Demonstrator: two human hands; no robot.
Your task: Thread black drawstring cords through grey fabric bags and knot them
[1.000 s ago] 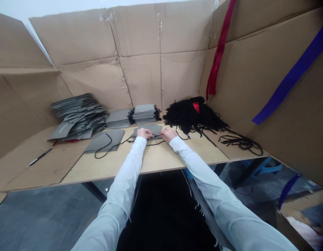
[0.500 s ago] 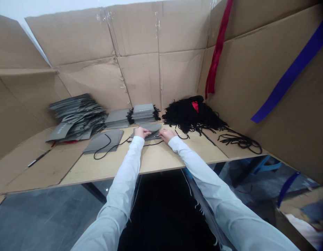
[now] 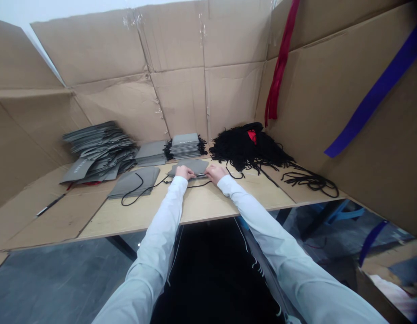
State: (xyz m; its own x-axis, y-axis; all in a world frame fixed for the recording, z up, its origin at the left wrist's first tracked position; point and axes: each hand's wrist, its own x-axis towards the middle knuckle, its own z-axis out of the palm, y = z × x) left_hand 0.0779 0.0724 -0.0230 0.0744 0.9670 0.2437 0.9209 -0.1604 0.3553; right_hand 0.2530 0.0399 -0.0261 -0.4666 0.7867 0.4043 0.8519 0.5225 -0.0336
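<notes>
Grey paper bag (image 3: pixel 192 164) under two hands
Bare tabletop (image 3: pixel 215 204) separates it from the front edge; left hand (image 3: pixel 185 172) and right hand (image 3: pixel 215 173) touch its near side, clamping too small to tell.

Flat, plain grey pieces (image 3: pixel 195 164) lie in a low pile at the middle of the scene, their near edge partly hidden; a thin black cord (image 3: pixel 200 185) curves loosely along their near side.
</notes>
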